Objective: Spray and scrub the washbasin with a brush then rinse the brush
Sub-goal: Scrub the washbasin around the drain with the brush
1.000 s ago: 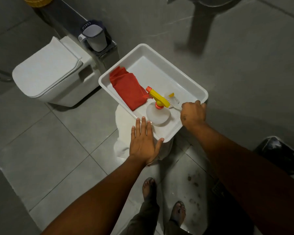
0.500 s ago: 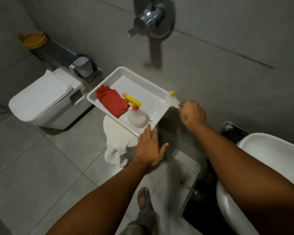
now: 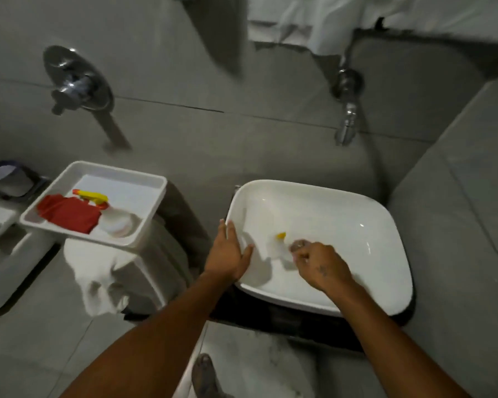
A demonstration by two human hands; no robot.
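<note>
A white rectangular washbasin (image 3: 342, 214) sits at the right on a dark stand. My right hand (image 3: 319, 265) is inside the bowl, shut on a small white brush (image 3: 278, 245) with a yellow tip, its head down against the bowl's floor. My left hand (image 3: 227, 254) rests flat and open on the basin's left rim. A spray bottle (image 3: 110, 214) with a yellow and orange trigger lies in a white tray (image 3: 144, 179) at the left, beside a red cloth (image 3: 66, 214).
A chrome tap (image 3: 347, 122) juts from the wall above the basin, and a round chrome mixer valve (image 3: 75, 81) is mounted further left. A white cloth (image 3: 98, 277) hangs under the tray. Grey tiled floor lies below; my foot (image 3: 204, 374) shows at the bottom.
My right hand carried the brush from the tray across to the right and down into the washbasin. My left hand left the tray's edge and now rests on the basin rim. The view swung right.
</note>
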